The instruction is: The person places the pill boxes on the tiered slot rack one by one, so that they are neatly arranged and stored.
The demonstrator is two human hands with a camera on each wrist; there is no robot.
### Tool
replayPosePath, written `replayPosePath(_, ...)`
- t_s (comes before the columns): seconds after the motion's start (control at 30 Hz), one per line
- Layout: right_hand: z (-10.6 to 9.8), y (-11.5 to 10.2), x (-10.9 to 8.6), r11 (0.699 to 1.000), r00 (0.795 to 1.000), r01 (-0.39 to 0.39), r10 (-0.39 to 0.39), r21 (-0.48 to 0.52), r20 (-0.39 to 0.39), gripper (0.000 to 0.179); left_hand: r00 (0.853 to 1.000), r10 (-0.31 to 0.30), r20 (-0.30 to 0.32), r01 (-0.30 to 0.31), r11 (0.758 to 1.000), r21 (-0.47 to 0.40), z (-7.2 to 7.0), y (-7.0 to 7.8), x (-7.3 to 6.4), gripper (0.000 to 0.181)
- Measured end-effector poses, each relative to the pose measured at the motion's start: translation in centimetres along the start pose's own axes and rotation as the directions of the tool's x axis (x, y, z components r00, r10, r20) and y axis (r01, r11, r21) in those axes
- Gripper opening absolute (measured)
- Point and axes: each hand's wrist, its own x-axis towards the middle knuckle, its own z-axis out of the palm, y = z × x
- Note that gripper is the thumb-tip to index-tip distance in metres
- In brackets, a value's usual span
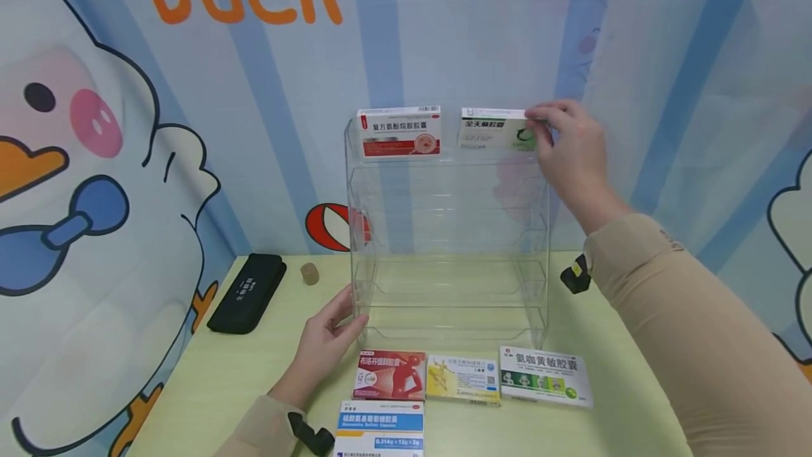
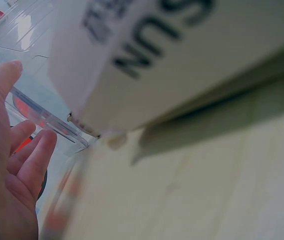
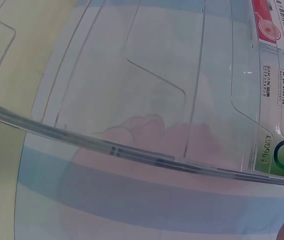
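A clear plastic tiered rack (image 1: 447, 307) stands upright on the table. On its top tier, at the right end, is a white and green medicine box (image 1: 493, 131), whose right end my right hand (image 1: 574, 154) pinches between thumb and fingers. In the right wrist view this box (image 3: 276, 107) shows behind the clear front lip, with only bits of the fingers at the edge. My left hand (image 1: 325, 338) grips the rack's lower left side, thumb in front and fingers outside. A white and red medicine box (image 1: 401, 132) sits at the top tier's left.
Before the rack lie a red box (image 1: 389, 375), a yellow and white box (image 1: 463, 379), a white and green box (image 1: 545, 376) and a blue and white box (image 1: 379, 429). A black case (image 1: 247, 293) and a small brown cylinder (image 1: 309, 273) are left. A patterned curtain hangs behind.
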Motion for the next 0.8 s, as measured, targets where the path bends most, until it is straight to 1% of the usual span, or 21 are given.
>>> replayPosePath(0.23, 0.0, -0.4, -0.1, 1.000, 1.000, 0.010, -0.009, -0.024, 0.029, 0.023, 1.000, 0.005, 0.000, -0.005, 1.000, 0.004, 0.0, 0.0, 0.0, 0.067)
replayPosePath(0.3, 0.0, -0.5, -0.2, 1.000, 0.999, 0.000, 0.002, -0.026, 0.043, 0.025, 1.000, 0.004, -0.003, -0.004, 1.000, 0.005, 0.0, 0.0, 0.0, 0.067)
replayPosePath(0.47, -0.2, -0.8, -0.3, 0.998, 0.995, -0.059, 0.060, -0.015, 0.080, 0.030, 1.000, 0.003, -0.007, -0.003, 1.000, 0.006, 0.1, 0.0, 0.1, 0.067)
replayPosePath(0.6, -0.3, -0.8, -0.6, 0.997, 0.995, -0.073, 0.071, 0.023, 0.068, 0.036, 1.000, 0.001, -0.001, -0.001, 1.000, 0.005, 0.2, -0.1, 0.2, 0.067)
replayPosePath(0.8, -0.2, -1.1, -1.6, 0.990, 0.994, -0.107, 0.104, 0.095, 0.035, 0.046, 1.000, 0.022, -0.005, -0.022, 1.000, 0.005, 0.2, -0.2, 0.2, 0.068)
